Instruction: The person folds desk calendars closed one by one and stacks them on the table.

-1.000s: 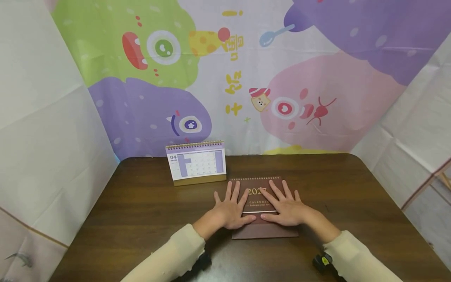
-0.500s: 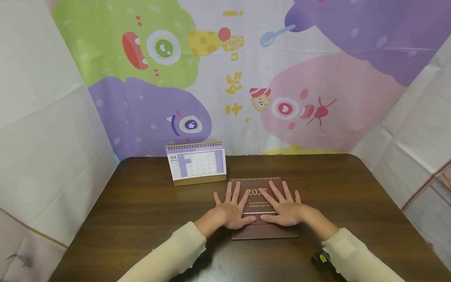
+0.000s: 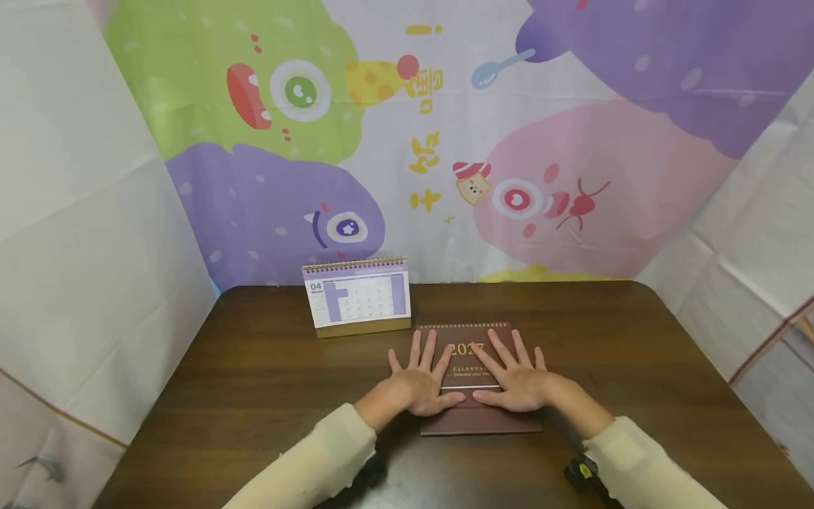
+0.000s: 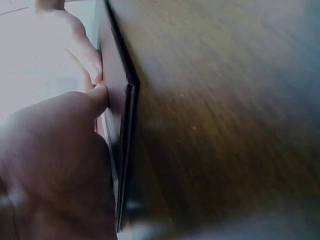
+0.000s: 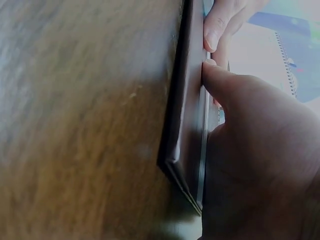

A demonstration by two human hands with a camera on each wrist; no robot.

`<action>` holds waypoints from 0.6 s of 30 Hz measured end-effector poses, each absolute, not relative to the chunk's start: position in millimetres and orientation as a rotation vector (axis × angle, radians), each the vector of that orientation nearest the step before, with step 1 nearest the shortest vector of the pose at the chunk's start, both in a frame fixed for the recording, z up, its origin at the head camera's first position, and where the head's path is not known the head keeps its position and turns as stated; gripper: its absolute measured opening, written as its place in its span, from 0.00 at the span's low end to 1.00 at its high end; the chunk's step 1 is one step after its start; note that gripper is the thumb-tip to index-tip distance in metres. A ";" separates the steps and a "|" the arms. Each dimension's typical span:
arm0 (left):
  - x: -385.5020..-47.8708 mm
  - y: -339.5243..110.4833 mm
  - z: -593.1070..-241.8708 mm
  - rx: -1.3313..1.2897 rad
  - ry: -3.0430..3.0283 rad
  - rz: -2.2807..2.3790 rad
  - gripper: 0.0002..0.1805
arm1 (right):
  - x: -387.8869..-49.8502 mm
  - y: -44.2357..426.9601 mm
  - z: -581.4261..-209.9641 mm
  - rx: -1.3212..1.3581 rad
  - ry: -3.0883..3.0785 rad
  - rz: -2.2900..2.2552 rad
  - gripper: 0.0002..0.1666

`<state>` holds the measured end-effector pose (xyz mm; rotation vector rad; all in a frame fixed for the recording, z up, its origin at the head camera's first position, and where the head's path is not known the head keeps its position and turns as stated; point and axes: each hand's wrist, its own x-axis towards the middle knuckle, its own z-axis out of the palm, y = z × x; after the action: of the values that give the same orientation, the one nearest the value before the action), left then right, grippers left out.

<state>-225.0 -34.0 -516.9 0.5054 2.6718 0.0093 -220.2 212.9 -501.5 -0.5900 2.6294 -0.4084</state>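
A brown desk calendar (image 3: 470,422) marked 2027 lies folded flat on the table, its spiral binding toward the back. My left hand (image 3: 416,389) rests on its left side with fingers spread and straight. Across from it, my right hand (image 3: 524,385) is spread the same way on the right side. The two thumbs point at each other with a small gap between them. Both wrist views show the calendar (image 4: 117,75) edge-on, its thin boards (image 5: 187,125) lying close together under the hands. Parts of the cover are hidden beneath the palms.
A white and purple desk calendar (image 3: 359,297) showing 04 stands upright behind and to the left, near the back edge. Under everything is a dark wooden table (image 3: 254,396). A cartoon-printed curtain (image 3: 432,141) hangs behind it, with pale cloth walls at both sides.
Both hands have stayed in place on the brown calendar. The whole head view has shifted slightly, so everything appears a little lower and to the right.
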 end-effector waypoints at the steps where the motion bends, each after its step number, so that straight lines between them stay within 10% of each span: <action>1: -224.9 -33.8 -516.5 0.504 2.670 0.009 0.56 | -220.0 213.2 -502.5 -0.590 2.634 -0.401 0.63; 18: -216.1 -44.9 -493.6 0.618 2.822 0.275 0.43 | -215.8 216.6 -484.7 -0.625 2.577 -0.437 0.62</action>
<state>-216.1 -44.9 -493.6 0.6181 2.8224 0.2753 -215.8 216.6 -484.7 -0.6254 2.5775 -0.4372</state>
